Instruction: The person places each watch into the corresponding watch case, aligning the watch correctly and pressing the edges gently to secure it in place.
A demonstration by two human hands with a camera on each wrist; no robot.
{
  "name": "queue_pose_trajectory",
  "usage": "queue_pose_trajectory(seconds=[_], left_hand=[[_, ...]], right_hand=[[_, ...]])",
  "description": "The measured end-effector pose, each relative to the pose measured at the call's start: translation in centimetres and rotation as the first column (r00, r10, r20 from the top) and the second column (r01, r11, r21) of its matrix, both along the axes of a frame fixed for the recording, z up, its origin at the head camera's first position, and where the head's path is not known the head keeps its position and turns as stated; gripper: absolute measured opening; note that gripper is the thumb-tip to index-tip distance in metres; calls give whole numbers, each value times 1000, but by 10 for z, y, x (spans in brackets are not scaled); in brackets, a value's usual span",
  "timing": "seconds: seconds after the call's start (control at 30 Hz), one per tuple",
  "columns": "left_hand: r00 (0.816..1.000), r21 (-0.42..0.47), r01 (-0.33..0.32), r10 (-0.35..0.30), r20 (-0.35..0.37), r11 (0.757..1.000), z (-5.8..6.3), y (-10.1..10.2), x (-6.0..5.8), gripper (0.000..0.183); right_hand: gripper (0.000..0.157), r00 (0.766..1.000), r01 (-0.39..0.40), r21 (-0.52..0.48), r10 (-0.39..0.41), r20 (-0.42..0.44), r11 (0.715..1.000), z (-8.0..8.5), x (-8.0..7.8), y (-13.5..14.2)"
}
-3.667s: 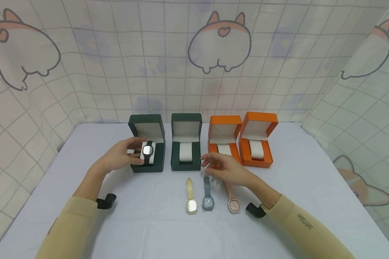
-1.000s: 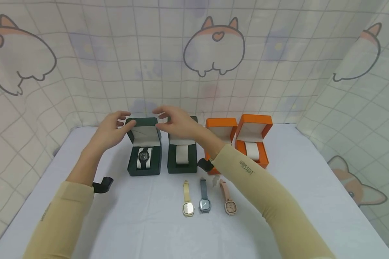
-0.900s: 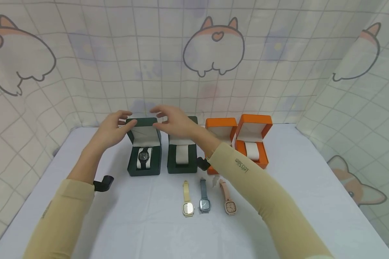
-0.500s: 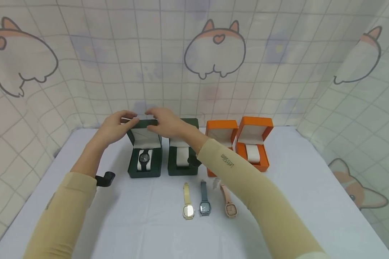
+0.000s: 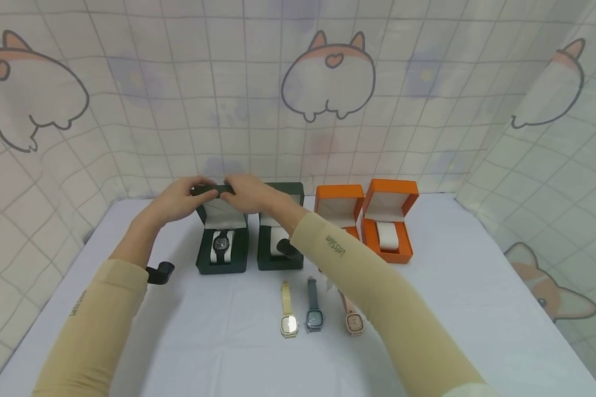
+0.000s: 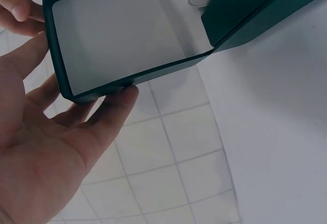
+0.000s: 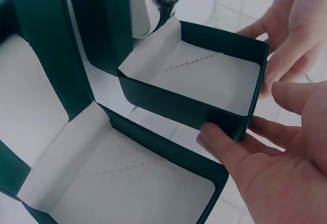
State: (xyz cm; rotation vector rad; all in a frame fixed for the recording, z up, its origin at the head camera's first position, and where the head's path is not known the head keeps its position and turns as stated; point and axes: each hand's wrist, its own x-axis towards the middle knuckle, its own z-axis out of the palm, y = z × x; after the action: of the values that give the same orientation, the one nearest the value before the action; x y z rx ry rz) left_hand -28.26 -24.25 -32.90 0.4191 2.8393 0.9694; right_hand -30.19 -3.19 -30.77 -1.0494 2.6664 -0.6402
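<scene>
– And there you are, both hands at the raised lid (image 5: 223,215) of the leftmost green box (image 5: 222,269): your left hand (image 5: 180,198) at its ten o'clock corner, your right hand (image 5: 248,193) at its two.

– Grip? Each of yours is partly closed, lid between thumb and fingers; how firmly, I can't tell.

– The black watch (image 5: 221,243) sits on its cushion (image 5: 213,253), six o'clock from both hands, long axis running twelve to six. Neither hand is clearly nearer!

– Tight at three, I'd say: the second green box (image 5: 280,263) is just beside, under your right forearm. The desk (image 5: 179,336) gives you more room at nine.
</scene>
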Motion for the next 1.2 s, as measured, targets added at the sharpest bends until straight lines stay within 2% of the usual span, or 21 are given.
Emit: queue_pose_trajectory(seconds=[0.17,0.3,0.53,0.93,1.2], left_hand=[[999,-13,0,1,32,1000,2,-1,0,60],[998,-21,-10,11,54,1000,3,0,0,63],[996,-26,-21,23,85,999,3,0,-1,64],[989,27,-35,31,146,999,2,-2,2,61],[985,69,-13,1,172,998,4,-3,5,59]], right_hand=[[37,1000,16,0,-16,-6,1000,-3,-2,-3],[30,998,61,5,-61,-9,998,-4,-2,-4],[30,995,101,-7,-101,-13,995,-4,2,-5],[28,992,122,-60,-123,-15,991,-6,9,-5],[27,989,144,-70,-146,-30,987,-7,13,-4]])
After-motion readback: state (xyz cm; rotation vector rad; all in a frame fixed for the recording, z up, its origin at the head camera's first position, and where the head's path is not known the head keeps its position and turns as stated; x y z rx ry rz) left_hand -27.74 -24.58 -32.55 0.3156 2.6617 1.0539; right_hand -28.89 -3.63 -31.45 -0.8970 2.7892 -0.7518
